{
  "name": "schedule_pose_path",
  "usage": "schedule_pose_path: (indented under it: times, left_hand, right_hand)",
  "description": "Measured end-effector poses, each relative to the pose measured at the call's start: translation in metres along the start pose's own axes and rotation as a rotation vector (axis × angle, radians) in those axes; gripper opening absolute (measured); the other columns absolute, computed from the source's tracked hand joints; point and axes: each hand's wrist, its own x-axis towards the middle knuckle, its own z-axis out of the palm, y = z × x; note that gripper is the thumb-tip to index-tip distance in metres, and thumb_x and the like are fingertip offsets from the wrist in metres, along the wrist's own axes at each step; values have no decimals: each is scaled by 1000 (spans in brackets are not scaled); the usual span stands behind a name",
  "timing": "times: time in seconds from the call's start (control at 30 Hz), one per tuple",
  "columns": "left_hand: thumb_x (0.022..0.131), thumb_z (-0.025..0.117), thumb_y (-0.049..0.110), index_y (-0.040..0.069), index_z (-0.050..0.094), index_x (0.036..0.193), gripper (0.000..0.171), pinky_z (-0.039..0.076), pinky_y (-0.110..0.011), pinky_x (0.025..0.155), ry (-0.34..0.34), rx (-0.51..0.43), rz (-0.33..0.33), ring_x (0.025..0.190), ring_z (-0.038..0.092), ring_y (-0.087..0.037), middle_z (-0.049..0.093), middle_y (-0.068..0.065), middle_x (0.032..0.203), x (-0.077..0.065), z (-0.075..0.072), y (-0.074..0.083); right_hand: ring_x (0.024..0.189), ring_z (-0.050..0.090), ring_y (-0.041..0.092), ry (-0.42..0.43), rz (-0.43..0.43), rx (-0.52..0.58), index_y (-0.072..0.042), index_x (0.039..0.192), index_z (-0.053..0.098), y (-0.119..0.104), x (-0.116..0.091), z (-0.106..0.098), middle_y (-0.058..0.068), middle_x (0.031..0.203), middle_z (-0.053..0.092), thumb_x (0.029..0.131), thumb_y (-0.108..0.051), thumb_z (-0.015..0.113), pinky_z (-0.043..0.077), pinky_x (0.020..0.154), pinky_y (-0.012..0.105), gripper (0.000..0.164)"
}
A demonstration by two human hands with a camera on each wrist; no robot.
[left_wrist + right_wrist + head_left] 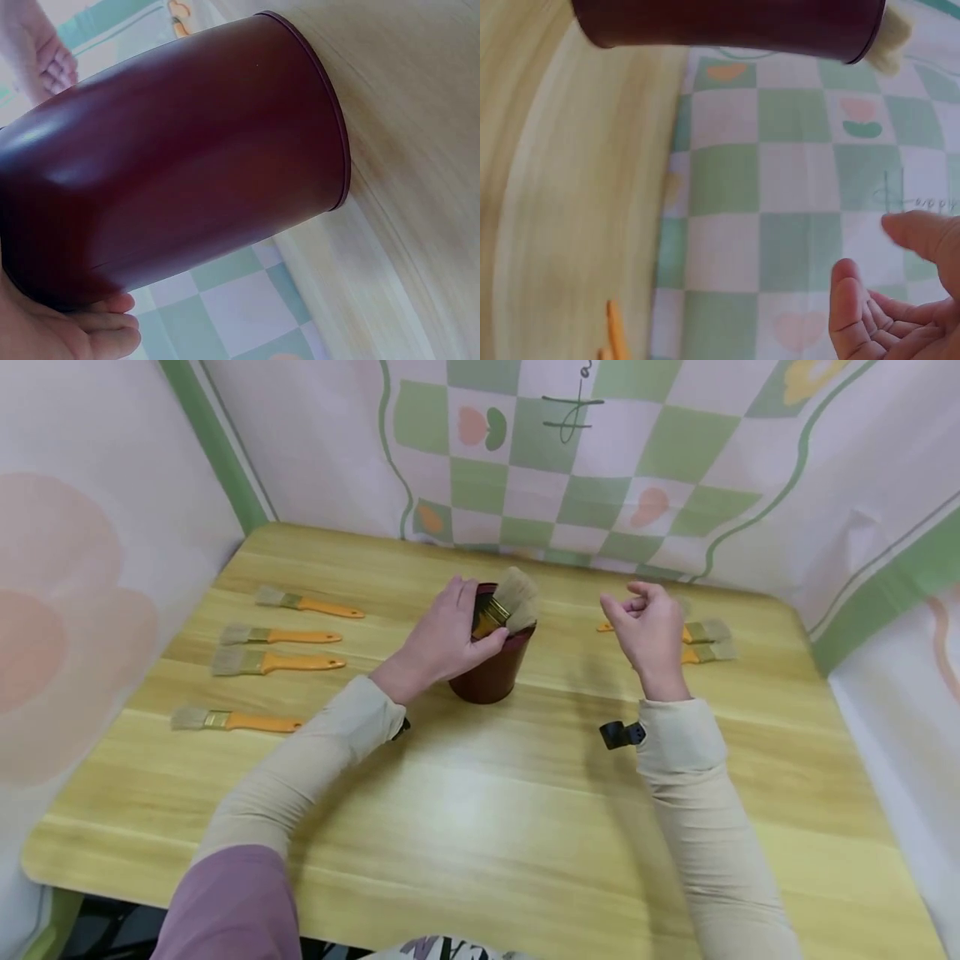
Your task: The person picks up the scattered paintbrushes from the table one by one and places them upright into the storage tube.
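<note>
A dark red, bucket-like container (489, 678) stands upright on the table. My left hand (444, 642) grips it near the rim, with the thumb on the near side and the fingers along the far left. At least one paintbrush (517, 597) stands in it, pale bristles up; the container hides its handle. In the left wrist view, fingers bend round the container's wall (172, 150). To the right of the container, my right hand (649, 631) is raised above the table, fingers loosely curled and holding nothing. Behind it lie paintbrushes (708, 631) with orange handles, partly hidden by the hand.
Several orange-handled paintbrushes (281, 662) lie in a column on the left of the wooden table (465, 827), bristles pointing left. A checkered green and white cloth (600, 485) hangs behind the table's far edge. Printed curtains flank both sides.
</note>
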Motion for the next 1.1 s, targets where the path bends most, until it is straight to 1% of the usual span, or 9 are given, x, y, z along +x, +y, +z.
schedule_pose_path:
  times: [0.17,0.3,0.4,0.53,0.63,0.77,0.9,1.0,1.1]
  left_hand:
    - [91,52,46,-6,35,138,72,42,-43,105,30,12,18,119,48,-35,41,-24,135,-1,1,-1]
    - [91,52,47,-6,35,138,73,42,-44,105,31,15,13,120,49,-35,42,-25,136,-2,1,-1]
    - [91,52,47,-6,36,137,72,43,-43,104,45,16,20,117,50,-35,43,-24,133,-2,1,0]
    - [91,52,47,-6,38,136,71,45,-41,100,57,16,35,109,51,-31,45,-21,127,-2,1,2]
    - [91,52,48,-6,37,136,72,44,-41,101,47,13,36,110,50,-31,45,-21,128,-2,1,4]
    - [91,51,49,-6,37,138,74,43,-41,103,33,8,32,115,49,-31,43,-22,132,-2,1,3]
    - [91,52,49,-6,35,140,75,41,-42,107,30,-4,26,123,47,-34,40,-24,139,-2,1,3]
    - [90,51,50,-6,34,141,77,39,-43,109,27,-5,17,128,44,-35,37,-25,143,-1,1,2]
    - [91,51,51,-5,33,142,78,39,-42,110,21,-6,12,129,44,-34,36,-24,144,-1,1,0]
  right_hand:
    - [59,48,-14,-66,55,-24,4,136,51,17,2,0,25,114,66,93,-26,54,41,55,11,52]
    - [54,48,-15,-96,90,-19,6,136,48,28,4,-1,28,116,65,93,-23,52,43,50,12,52]
    - [54,47,-16,-110,84,-38,7,137,48,35,4,-4,28,117,64,95,-24,51,43,50,12,52]
    - [57,50,-15,-170,89,-20,9,137,46,42,5,-10,30,118,62,95,-24,50,44,55,9,53]
    - [58,53,-15,-224,111,14,11,137,44,48,3,-12,27,114,61,96,-25,50,47,58,8,55]
    - [64,59,-12,-274,114,65,11,137,45,56,1,-11,23,113,62,97,-25,51,52,66,11,54]
    - [73,62,-8,-323,112,107,9,137,46,61,-1,-10,27,123,60,98,-24,50,54,74,15,52]
    - [71,60,-11,-330,121,90,10,137,46,67,-2,-11,31,127,56,99,-25,48,54,74,13,52]
    - [68,58,-12,-332,128,58,11,135,47,74,-4,-12,33,127,55,100,-24,47,53,73,12,50]
